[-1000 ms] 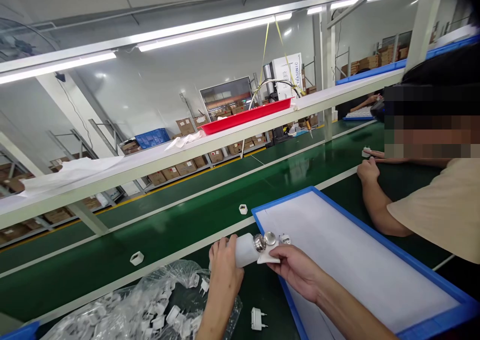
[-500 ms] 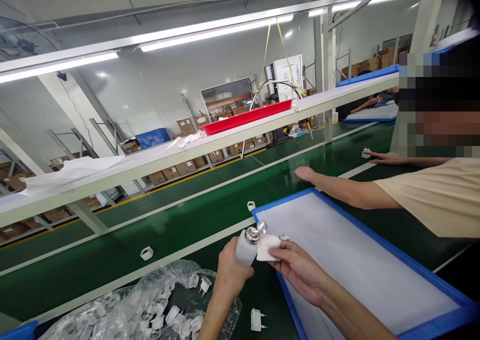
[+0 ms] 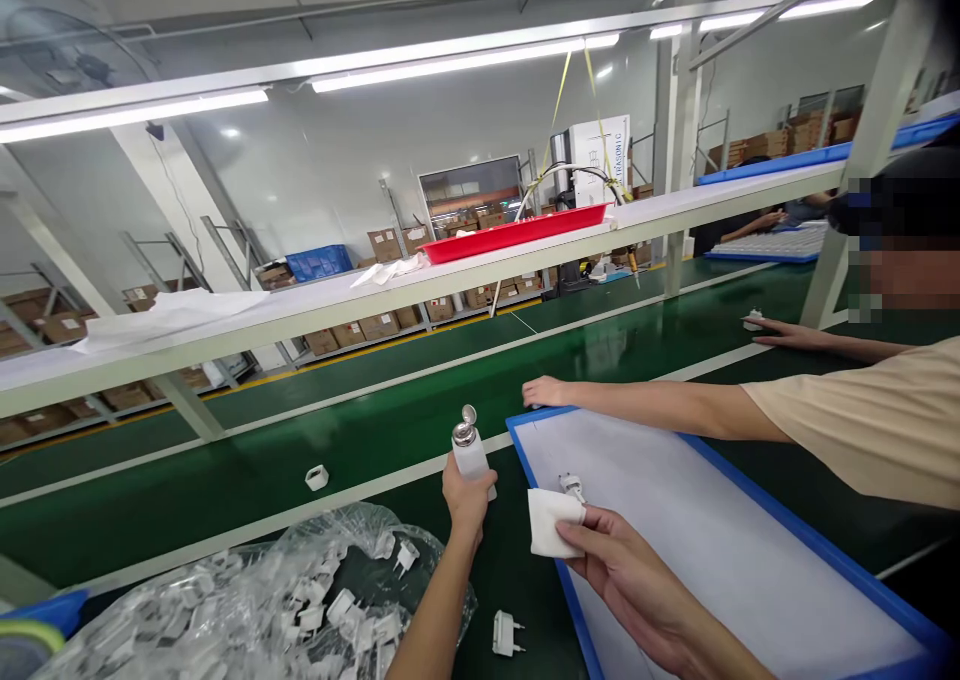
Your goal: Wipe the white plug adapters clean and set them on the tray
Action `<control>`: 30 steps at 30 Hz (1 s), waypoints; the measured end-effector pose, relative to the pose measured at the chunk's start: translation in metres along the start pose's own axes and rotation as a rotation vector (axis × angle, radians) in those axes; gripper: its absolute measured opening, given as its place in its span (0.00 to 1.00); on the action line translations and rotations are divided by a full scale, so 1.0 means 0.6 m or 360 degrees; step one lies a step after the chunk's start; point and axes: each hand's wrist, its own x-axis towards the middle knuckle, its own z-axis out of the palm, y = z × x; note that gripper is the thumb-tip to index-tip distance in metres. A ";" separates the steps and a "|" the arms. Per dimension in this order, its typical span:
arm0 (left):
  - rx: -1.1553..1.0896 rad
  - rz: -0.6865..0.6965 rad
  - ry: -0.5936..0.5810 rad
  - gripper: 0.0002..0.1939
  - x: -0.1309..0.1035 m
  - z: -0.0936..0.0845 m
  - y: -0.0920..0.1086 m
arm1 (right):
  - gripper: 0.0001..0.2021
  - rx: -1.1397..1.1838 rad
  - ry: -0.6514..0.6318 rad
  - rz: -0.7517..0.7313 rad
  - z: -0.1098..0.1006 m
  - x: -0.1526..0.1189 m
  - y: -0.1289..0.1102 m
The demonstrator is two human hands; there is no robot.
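My left hand [image 3: 466,505] is closed around a white dispenser bottle [image 3: 471,458] with a metal top, its round lid flipped up. The bottle leans slightly beside the green belt's pale edge strip. In my right hand [image 3: 611,560] a folded white cloth [image 3: 551,522] is pinched between thumb and fingers. A white plug adapter [image 3: 571,486] with prongs pokes out behind the cloth, apparently in the same hand. Both are over the left side of the blue-rimmed tray [image 3: 697,550]. Another loose plug adapter [image 3: 507,633] lies below, between my forearms.
A clear plastic bag [image 3: 247,600] with many white adapters lies at lower left. One white piece [image 3: 317,477] sits on the green belt [image 3: 420,400]. From the right, a co-worker's hand [image 3: 546,392] reaches to the tray's far corner; their other hand [image 3: 791,334] is by another white piece.
My left hand has moved the bottle away from the cloth, left and up. My right hand has shifted slightly right and down. The co-worker's near hand has reached left, over a white piece's spot.
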 end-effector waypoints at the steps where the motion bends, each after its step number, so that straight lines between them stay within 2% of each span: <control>1: 0.0007 -0.0020 -0.0005 0.14 0.000 0.003 -0.002 | 0.15 -0.0016 0.0013 0.0015 -0.002 -0.002 0.003; 3: 0.0029 -0.0055 -0.0021 0.14 0.000 0.007 -0.003 | 0.16 -0.0046 0.0032 0.0048 -0.005 -0.005 0.014; 5: 0.0055 -0.0068 -0.0044 0.17 -0.001 0.007 0.000 | 0.17 -0.0078 0.0037 0.0097 -0.008 -0.007 0.027; 8: 0.0122 -0.0085 -0.0033 0.37 -0.020 -0.015 0.010 | 0.20 -0.0110 0.0042 0.0177 -0.014 -0.010 0.048; 10: 0.0173 -0.0079 -0.0014 0.44 -0.057 -0.049 0.018 | 0.22 -0.0118 0.0069 0.0215 -0.022 -0.015 0.059; 11: 0.0186 -0.0048 -0.0034 0.40 -0.084 -0.070 0.020 | 0.22 -0.0113 0.0096 0.0234 -0.027 -0.018 0.064; 13: 0.0172 0.0090 -0.0186 0.21 -0.146 -0.116 0.017 | 0.23 -0.0132 0.0150 0.0240 -0.038 -0.024 0.072; 14: 0.0173 0.0163 -0.0329 0.14 -0.177 -0.137 0.011 | 0.22 -0.0175 0.0168 0.0220 -0.042 -0.026 0.078; 15: 0.0192 0.0234 -0.0531 0.14 -0.204 -0.154 0.002 | 0.21 -0.0247 0.0169 0.0183 -0.045 -0.027 0.084; 17: 0.0233 0.0188 -0.0704 0.25 -0.242 -0.176 -0.022 | 0.21 -0.0556 0.0093 0.0043 -0.043 -0.025 0.100; 19: 0.0267 0.0153 -0.0804 0.34 -0.257 -0.181 -0.046 | 0.23 -0.1039 0.0022 -0.0227 -0.034 -0.016 0.121; 20: 0.0281 0.0169 -0.0838 0.34 -0.257 -0.180 -0.056 | 0.24 -0.1262 0.0018 -0.0379 -0.028 -0.010 0.133; 22: 0.0310 0.0236 -0.0872 0.28 -0.251 -0.176 -0.067 | 0.23 -0.1559 0.0089 -0.0660 -0.018 0.006 0.158; 25: 0.0349 0.0274 -0.0848 0.22 -0.245 -0.178 -0.072 | 0.23 -0.1697 0.0187 -0.0891 -0.014 0.030 0.197; 27: 0.0359 0.0236 -0.0846 0.21 -0.246 -0.184 -0.074 | 0.23 -0.1794 0.0195 -0.1003 -0.022 0.040 0.218; 30: 0.0370 0.0161 -0.0878 0.27 -0.250 -0.191 -0.078 | 0.23 -0.1932 0.0174 -0.1132 -0.034 0.043 0.239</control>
